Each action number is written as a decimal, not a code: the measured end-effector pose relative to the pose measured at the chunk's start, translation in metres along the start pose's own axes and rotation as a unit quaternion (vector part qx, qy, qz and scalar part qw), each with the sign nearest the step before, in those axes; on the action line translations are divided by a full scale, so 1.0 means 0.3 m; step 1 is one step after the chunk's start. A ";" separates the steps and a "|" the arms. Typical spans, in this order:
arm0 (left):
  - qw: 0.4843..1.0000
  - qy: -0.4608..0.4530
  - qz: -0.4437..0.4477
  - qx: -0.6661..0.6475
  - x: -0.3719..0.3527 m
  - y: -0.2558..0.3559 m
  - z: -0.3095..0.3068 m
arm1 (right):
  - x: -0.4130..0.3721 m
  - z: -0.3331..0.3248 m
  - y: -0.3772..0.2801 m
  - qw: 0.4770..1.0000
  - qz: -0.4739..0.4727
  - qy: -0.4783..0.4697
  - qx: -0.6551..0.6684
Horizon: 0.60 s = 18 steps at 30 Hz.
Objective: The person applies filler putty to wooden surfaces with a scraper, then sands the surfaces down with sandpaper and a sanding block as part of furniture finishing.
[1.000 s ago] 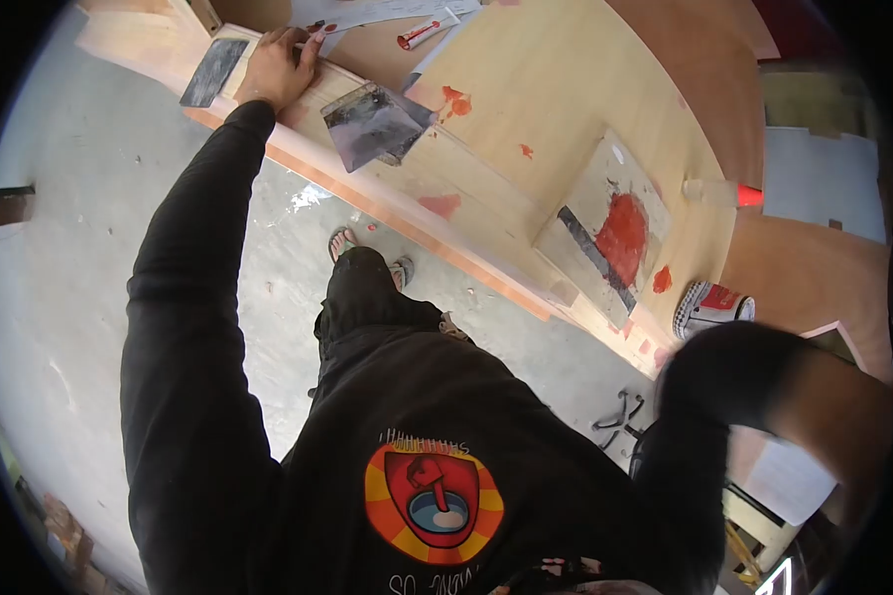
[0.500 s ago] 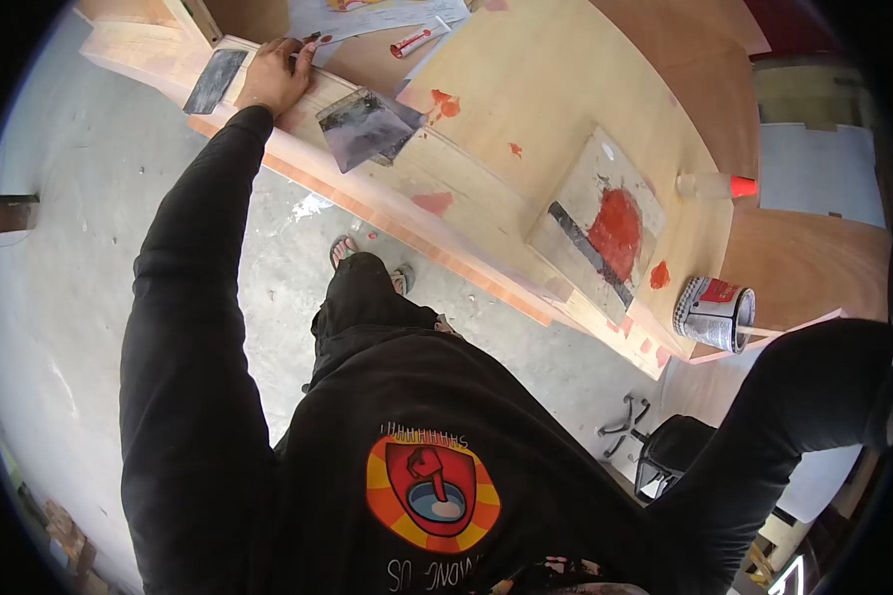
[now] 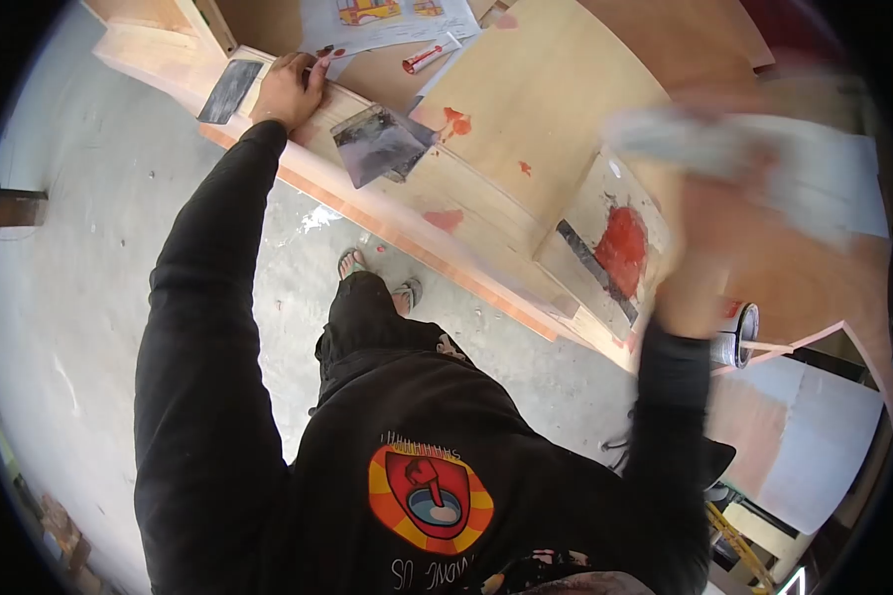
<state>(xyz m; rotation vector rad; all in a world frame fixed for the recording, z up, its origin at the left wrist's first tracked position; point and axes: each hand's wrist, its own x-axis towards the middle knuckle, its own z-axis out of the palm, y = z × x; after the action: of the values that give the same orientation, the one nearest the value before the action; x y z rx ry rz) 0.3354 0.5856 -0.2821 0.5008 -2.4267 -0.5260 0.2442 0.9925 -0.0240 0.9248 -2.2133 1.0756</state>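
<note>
My left hand [image 3: 290,91] rests on the wooden ledge, fingers bent over its inner edge and thumb apart, holding nothing I can see. Beside it lie a dark sandpaper piece [image 3: 230,91] on the left and a larger, folded dark sheet [image 3: 379,146] on the right. My right hand [image 3: 709,233] is smeared by motion above the right side of the wooden panel [image 3: 551,89]. A pale, blurred thing [image 3: 655,134] appears to be in it; its kind cannot be made out. Below and left of that hand is a board with red paste [image 3: 620,243] and a dark strip across it.
An open can [image 3: 736,332] with a stick in it stands at the right, partly behind my right forearm. A white-and-red tube [image 3: 430,56] lies near printed papers [image 3: 387,25] at the top. Red smears [image 3: 454,122] mark the wood. Concrete floor [image 3: 218,218] lies below.
My right hand has swung into view over the panel's right side, with a pale blurred thing at it. It covers the clear bottle's spot. My left hand stays on the ledge; the view has shifted slightly.
</note>
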 end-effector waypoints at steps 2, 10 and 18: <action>1.000 0.003 0.004 0.000 -0.006 0.004 0.007 | 0.250 -0.281 -0.103 0.985 -0.131 0.064 -0.087; 0.997 0.040 0.069 0.009 -0.008 -0.042 0.055 | 0.056 -0.346 -0.206 0.954 -0.256 0.145 -0.062; 0.999 0.015 0.016 -0.024 -0.037 0.010 0.015 | -0.159 0.130 -0.057 0.988 -0.017 -0.013 -0.150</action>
<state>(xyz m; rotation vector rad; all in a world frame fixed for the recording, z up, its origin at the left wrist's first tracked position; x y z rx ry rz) 0.3403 0.5944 -0.2893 0.4464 -2.3829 -0.5571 0.2821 0.9696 -0.0702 0.8424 -2.2911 0.6921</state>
